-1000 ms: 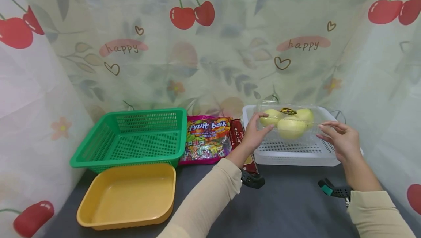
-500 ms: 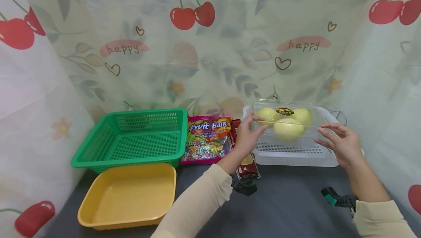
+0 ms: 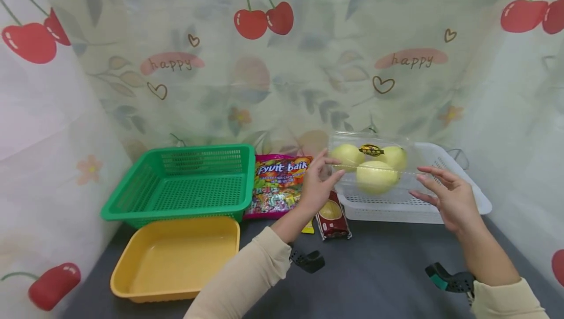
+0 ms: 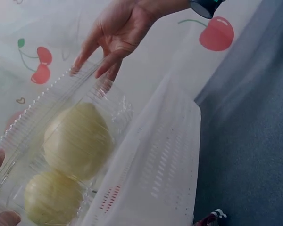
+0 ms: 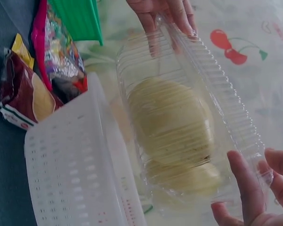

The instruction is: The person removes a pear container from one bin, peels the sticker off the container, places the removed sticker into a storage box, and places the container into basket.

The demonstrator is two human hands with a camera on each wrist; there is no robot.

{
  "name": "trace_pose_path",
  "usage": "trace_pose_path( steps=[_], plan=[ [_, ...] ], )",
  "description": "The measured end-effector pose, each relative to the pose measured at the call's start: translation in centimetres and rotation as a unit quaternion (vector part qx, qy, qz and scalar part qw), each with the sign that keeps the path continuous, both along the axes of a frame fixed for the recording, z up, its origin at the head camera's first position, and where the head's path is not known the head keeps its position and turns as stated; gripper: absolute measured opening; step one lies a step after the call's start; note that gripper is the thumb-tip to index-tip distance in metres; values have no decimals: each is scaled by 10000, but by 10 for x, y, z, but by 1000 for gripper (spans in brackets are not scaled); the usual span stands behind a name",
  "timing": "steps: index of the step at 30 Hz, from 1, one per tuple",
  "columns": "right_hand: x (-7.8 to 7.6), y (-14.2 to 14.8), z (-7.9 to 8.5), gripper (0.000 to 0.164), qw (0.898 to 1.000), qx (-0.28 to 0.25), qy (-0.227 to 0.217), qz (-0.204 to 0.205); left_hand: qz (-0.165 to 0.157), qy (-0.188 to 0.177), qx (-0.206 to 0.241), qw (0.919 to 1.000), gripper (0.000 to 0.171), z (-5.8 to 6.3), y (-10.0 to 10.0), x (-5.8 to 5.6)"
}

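A clear plastic clamshell box hangs over the left part of the white basket. Inside it sit pale yellow-green round fruits and a black-and-yellow label. My left hand grips the box's left end, thumb in front. At the opposite end, my right hand pinches the box between thumb and fingers. The left wrist view shows the right hand at the far end, with the box tilted. In the right wrist view, ribbed walls of the box stand apart from the basket.
A green basket stands at the left, behind a yellow tub. Between the baskets lie a fruit-chew bag and a dark red packet. A bit of yellow wrapper shows beside it. Patterned curtain hangs behind.
Both hands have carried the fruit box leftward over the white basket. More of the dark red packet and a yellow wrapper have come into sight. The view has shifted slightly.
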State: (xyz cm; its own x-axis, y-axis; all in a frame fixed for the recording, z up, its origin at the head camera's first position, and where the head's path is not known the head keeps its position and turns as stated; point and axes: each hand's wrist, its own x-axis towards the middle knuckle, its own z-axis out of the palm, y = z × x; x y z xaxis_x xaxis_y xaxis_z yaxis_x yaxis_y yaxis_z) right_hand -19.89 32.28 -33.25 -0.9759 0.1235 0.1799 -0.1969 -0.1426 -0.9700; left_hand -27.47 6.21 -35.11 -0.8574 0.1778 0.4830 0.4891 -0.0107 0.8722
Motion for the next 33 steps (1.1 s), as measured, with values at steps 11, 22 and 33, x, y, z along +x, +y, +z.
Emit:
trace_pose_path(
  steps=[11, 22, 33],
  plan=[
    [7, -26, 0, 27, 9991, 149, 223, 320, 50, 44, -171, 9998, 19, 4, -36, 18],
    [13, -49, -3, 19, 9974, 313, 462, 454, 284, 67, -258, 9992, 17, 3, -61, 35],
    [25, -75, -14, 22, 9952, -19, 814, 541, 688, 288, -453, 9962, 16, -4, -86, 58]
  ],
)
